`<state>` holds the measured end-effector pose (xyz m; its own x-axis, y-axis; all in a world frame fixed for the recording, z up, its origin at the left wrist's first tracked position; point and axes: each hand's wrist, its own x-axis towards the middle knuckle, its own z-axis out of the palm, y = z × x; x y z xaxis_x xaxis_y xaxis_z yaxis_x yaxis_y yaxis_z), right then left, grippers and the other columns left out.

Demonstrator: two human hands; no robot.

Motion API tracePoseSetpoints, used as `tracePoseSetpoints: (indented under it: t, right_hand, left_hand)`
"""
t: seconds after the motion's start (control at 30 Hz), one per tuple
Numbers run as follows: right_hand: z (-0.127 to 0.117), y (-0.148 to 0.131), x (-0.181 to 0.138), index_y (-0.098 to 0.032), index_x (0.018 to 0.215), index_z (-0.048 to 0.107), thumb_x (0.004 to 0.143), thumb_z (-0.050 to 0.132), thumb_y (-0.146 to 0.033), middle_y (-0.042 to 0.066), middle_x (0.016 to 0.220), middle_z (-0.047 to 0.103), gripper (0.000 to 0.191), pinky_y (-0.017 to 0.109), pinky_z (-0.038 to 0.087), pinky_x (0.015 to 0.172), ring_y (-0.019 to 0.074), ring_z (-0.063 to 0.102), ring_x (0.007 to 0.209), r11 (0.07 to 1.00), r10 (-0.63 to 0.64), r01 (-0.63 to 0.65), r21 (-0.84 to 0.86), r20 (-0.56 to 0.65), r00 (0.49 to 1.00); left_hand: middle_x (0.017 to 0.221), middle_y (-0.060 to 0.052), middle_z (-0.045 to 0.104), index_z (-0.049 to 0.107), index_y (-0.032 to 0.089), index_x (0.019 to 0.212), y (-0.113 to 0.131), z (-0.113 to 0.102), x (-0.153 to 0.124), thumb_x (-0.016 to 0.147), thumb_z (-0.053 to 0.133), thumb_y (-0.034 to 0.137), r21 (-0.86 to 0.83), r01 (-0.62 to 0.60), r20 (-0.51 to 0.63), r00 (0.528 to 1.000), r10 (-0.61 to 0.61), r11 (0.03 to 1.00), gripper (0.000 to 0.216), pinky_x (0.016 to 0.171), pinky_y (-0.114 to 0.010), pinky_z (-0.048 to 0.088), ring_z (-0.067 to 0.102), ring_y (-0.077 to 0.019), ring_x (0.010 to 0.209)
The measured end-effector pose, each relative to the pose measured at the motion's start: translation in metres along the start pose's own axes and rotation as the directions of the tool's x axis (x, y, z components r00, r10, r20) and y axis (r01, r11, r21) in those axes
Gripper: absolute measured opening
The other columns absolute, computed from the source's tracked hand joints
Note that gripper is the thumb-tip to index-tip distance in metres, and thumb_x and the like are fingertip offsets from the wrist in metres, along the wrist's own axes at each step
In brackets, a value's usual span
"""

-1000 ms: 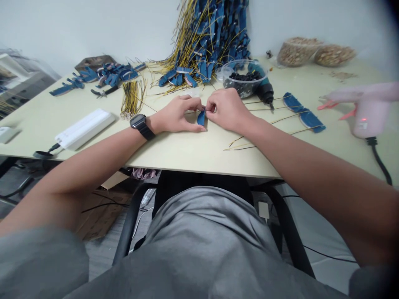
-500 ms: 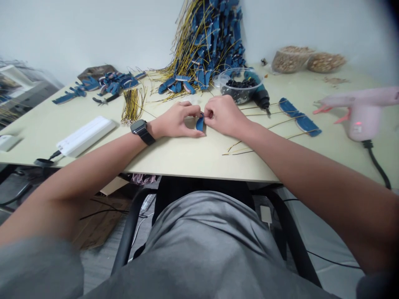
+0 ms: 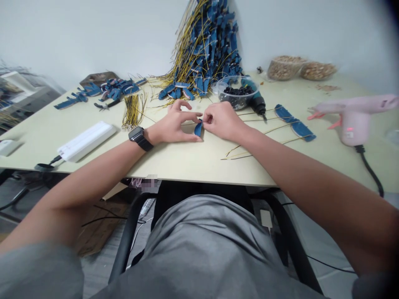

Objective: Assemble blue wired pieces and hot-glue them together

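A small curved blue piece stands near the middle of the table, between my two hands. My left hand, with a black watch on its wrist, is open around it. The thumb is by its lower end and the index finger by its upper end, with the other fingers raised. My right hand is closed in a pinch at the piece's upper right edge, and its fingertips are partly hidden. A thin wire passes behind my left thumb and fingers. More yellow and black wires lie under my right forearm, some leading to blue strips.
A tall heap of blue pieces with wires leans on the wall. Before it stand a clear tub of black parts and a power tool. A pink glue gun is at right; a white power strip, pliers and wire bundle at left.
The view has shifted slightly, so the table sits a little lower. My left hand's fingers have spread and lifted somewhat from the blue piece. My right hand keeps its pinch.
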<state>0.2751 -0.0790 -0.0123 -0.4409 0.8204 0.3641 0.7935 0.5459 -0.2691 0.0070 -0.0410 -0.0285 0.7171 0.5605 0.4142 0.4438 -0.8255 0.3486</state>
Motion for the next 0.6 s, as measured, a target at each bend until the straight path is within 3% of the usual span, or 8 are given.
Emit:
tracePoseSetpoints:
  t: [0.23,0.6]
  right_hand:
    - [0.0016,0.0005,-0.0004,-0.021,0.094,0.093,0.097,0.074,-0.002,0.011,0.105,0.093,0.027,0.043,0.059,0.096,0.0310,0.083,0.100,1.000,-0.007,0.007,0.025,-0.004,1.000]
    - [0.0049,0.0018,0.0010,-0.023,0.092,0.088,0.098,0.075,-0.004,0.010,0.107,0.091,0.024,0.045,0.061,0.097,0.0316,0.082,0.101,0.999,-0.001,0.001,0.042,-0.010,1.000]
  left_hand:
    - [0.138,-0.021,0.085,0.098,0.026,0.141,0.0073,-0.0060,-0.0012,0.087,0.090,0.116,0.038,-0.034,0.033,0.999,0.033,0.999,0.106,0.146,-0.079,0.046,0.068,-0.0513,0.151]
    - [0.129,-0.017,0.092,0.098,0.029,0.133,0.0029,-0.0033,0.0006,0.087,0.086,0.119,0.034,-0.040,0.033,0.999,0.039,0.999,0.102,0.137,-0.072,0.050,0.074,-0.0463,0.136]
